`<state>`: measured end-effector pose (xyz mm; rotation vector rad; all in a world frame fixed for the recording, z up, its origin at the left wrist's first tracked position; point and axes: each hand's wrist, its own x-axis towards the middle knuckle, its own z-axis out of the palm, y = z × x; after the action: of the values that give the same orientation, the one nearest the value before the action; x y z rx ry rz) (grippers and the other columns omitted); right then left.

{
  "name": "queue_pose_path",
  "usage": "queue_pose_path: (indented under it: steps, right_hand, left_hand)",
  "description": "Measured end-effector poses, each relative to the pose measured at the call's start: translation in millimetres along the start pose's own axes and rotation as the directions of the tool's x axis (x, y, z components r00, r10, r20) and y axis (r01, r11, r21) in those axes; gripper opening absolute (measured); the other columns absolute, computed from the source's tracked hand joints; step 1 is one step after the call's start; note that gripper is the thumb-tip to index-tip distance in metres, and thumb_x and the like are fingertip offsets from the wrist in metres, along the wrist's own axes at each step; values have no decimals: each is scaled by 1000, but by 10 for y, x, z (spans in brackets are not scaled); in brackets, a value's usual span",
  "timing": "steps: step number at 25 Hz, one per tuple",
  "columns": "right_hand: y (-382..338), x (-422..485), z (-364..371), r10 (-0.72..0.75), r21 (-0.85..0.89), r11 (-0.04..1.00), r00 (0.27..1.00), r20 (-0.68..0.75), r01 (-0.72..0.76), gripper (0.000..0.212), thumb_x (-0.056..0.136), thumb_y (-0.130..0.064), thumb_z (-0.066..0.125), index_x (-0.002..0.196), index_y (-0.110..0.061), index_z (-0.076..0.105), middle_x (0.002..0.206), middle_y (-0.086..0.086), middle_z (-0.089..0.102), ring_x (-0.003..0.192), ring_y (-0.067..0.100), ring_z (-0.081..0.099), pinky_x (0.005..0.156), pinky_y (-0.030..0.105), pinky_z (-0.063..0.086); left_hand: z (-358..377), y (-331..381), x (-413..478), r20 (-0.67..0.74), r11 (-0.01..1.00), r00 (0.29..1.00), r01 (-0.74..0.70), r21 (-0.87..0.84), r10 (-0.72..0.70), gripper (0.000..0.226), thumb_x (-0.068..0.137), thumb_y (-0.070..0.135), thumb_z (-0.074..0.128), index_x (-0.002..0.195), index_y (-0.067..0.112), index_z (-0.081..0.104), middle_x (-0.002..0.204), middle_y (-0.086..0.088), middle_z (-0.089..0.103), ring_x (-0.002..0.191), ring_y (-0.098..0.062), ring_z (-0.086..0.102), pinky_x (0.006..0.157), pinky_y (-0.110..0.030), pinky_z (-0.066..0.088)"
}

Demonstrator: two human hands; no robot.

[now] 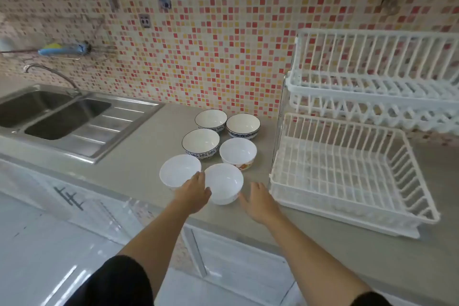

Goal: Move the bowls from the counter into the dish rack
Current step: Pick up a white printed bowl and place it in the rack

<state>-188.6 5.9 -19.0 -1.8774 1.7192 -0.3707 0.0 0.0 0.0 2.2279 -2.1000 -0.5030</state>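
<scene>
Reaching in with both hands for the nearest white bowl (pixel 224 182), front right of a cluster of six on the bench (pixel 139 156). Left hand (pixel 193 194) sits at the bowl's left rim, fingers loosely apart, thumb side touching or nearly touching the rim; exact contact hard to tell. It also lies just beside the plain white bowl (pixel 179 172) at front left. Right hand (pixel 259 200) is open, fingers spread, just beside the bowl's right wall, not clamped on anything.

Other bowls behind: one with an orange pattern (pixel 238 153), three blue-patterned ones (pixel 200 143) (pixel 243 125) (pixel 210 119), all upright, packed close, some touching. Dish rack (pixel 347 176) stands to the right on the same bench; lower basket holds nothing, upper tiers look bare too. No bowl moved yet, as judged.

Doing it well: close both palms on opposite walls of the one bowl, below the rim, so it doesn't slip. Lift straight up first, since neighbours sit tight and a sideways drag could knock them. Carry right, clear the rack's near wire edge, set down in the lower basket at the far side to leave room for five more.
</scene>
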Motion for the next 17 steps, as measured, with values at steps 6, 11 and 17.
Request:
queue_pose_path:
  steps: [6, 11, 17]
  right_hand:
    - [-61, 421, 476, 291, 265, 913, 950, 112, -311, 65, 94, -43, 45, 140, 1, 32, 139, 18, 43, 126, 32, 46, 96, 32, 39]
    - [-76, 687, 829, 394, 510, 762, 911, 123, -398, 50, 88, -30, 55, 131, -4, 48, 126, 15, 60, 111, 31, 60, 78, 31, 50]
    - [-24, 577, 771, 472, 629, 653, 876, 97, -422, 47, 88, -5, 35, 134, -10, 43, 113, 10, 57, 98, 30, 61, 64, 35, 59]
  left_hand:
    - [84, -26, 629, 1, 991, 996, -85, 108, 86, 56, 98, 27, 34, 148, 6, 20, 153, -8, 32, 129, -30, 47, 97, -45, 44]
    - [211, -13, 1131, 81, 983, 989, -133, 126, 124, 51, 98, 24, 35, 145, 8, 26, 151, -6, 35, 124, -32, 54, 95, -43, 45]
    - [227, -28, 1246, 27, 966, 985, -174, 191, 172, 35, 98, 30, 37, 126, 13, 50, 125, -10, 56, 116, -31, 58, 92, -41, 47]
